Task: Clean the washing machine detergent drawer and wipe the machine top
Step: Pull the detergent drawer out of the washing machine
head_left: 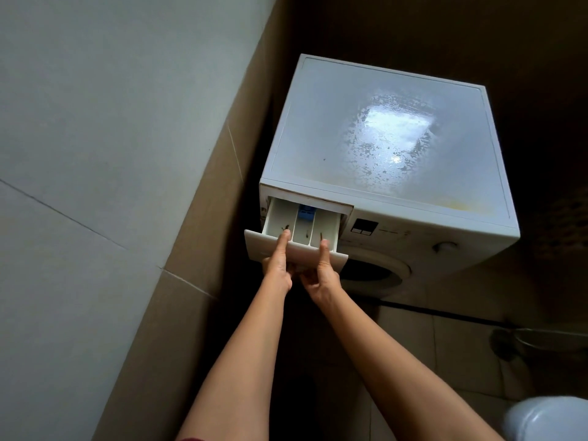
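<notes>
Left hand [276, 265] and right hand [322, 271], side by side, each grasp the front panel of the white plastic three-compartment detergent drawer [281, 214], thumbs over its top edge and fingers beneath. The drawer's long axis runs straight away from both hands into the white front-loading washing machine [397, 232]. Removal likely needs a pull along that axis.

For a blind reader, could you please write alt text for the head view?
A person's left hand and right hand grip the front of a washing machine's detergent drawer, pulled partly out. Dark grime marks its compartments; the machine top shows smeared residue and a yellowish stain.
</notes>
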Demonstrator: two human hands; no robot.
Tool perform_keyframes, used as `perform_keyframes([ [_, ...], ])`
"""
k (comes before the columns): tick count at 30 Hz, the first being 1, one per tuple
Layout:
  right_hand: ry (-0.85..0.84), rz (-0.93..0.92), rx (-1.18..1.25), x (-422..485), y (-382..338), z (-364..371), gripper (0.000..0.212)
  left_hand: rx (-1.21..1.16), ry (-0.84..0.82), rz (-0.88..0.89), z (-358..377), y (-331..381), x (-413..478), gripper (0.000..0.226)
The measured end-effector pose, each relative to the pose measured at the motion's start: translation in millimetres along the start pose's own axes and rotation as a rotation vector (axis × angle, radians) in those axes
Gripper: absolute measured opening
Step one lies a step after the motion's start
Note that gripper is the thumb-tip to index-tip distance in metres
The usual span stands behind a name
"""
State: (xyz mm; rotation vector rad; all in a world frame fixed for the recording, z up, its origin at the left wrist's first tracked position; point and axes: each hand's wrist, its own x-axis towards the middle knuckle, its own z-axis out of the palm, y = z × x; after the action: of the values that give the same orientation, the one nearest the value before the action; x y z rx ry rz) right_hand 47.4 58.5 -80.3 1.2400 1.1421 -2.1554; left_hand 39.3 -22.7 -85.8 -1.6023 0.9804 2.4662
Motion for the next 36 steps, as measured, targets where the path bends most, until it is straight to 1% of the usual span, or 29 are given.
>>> perform_keyframes([
  [2, 0.071, -0.007, -0.071, -0.5, 1.5, -11.3, 0.095, 0.003, 0.013, 0.003, -4.2, -1.6, -0.8, 0.081],
  [4, 0.197, -0.041, -0.156, 0.1, 0.4, -25.6, 0.106, 0.006, 0.026, 0.003, -8.1, -2.3, -1.7, 0.083],
  [5, 0.271, -0.075, -0.192, 1.3, -1.8, -33.3, 0.105, 0.005, 0.028, 0.003, -10.2, -2.4, -2.3, 0.084],
  [7, 0.388, -0.166, -0.263, 4.8, -9.6, -46.6, 0.094, 0.005, 0.031, 0.001, -14.6, -2.8, -2.9, 0.087],
  [9, 0.415, -0.253, -0.343, 9.1, -19.1, -55.1, 0.079, 0.007, 0.033, -0.008, -19.1, -3.8, -3.8, 0.088],
  [13, 0.388, -0.346, -0.552, 18.3, -38.7, -55.5, 0.058, 0.011, 0.020, -0.008, -25.2, -6.6, -5.3, 0.086],
  [15, 0.350, -0.395, -0.660, 23.6, -48.5, -47.4, 0.057, 0.020, 0.012, -0.003, -25.8, -8.6, -6.0, 0.085],
  [20, 0.237, -0.490, -0.966, 32.0, -67.6, -16.3, 0.066, 0.044, -0.005, 0.013, -26.3, -15.8, -3.4, 0.083],
  [22, 0.187, -0.587, -1.127, 33.6, -70.4, -5.9, 0.058, 0.050, -0.007, 0.019, -27.4, -16.8, -0.4, 0.083],
  [24, 0.122, -0.688, -1.330, 35.1, -69.4, 1.3, 0.048, 0.057, -0.007, 0.019, -28.3, -17.0, 1.4, 0.083],
  [25, 0.098, -0.728, -1.446, 36.5, -68.2, 4.0, 0.047, 0.057, -0.004, 0.019, -28.4, -17.3, 2.4, 0.082],
  [28, 0.072, -0.823, -1.784, 39.3, -64.1, 13.6, 0.057, 0.048, -0.002, 0.018, -27.9, -18.3, 4.2, 0.077],
  [31, 0.038, -0.787, -2.006, 41.3, -59.0, 23.6, 0.069, 0.054, -0.003, 0.020, -27.0, -18.2, 5.1, 0.066],
  [34, 0.017, -0.736, -2.117, 44.7, -53.1, 26.4, 0.082, 0.063, 0.003, 0.016, -26.7, -17.6, 3.8, 0.062],
  [36, 0.024, -0.752, -2.140, 47.1, -51.8, 25.7, 0.084, 0.052, 0.016, 0.010, -25.3, -17.7, 2.6, 0.062],
])
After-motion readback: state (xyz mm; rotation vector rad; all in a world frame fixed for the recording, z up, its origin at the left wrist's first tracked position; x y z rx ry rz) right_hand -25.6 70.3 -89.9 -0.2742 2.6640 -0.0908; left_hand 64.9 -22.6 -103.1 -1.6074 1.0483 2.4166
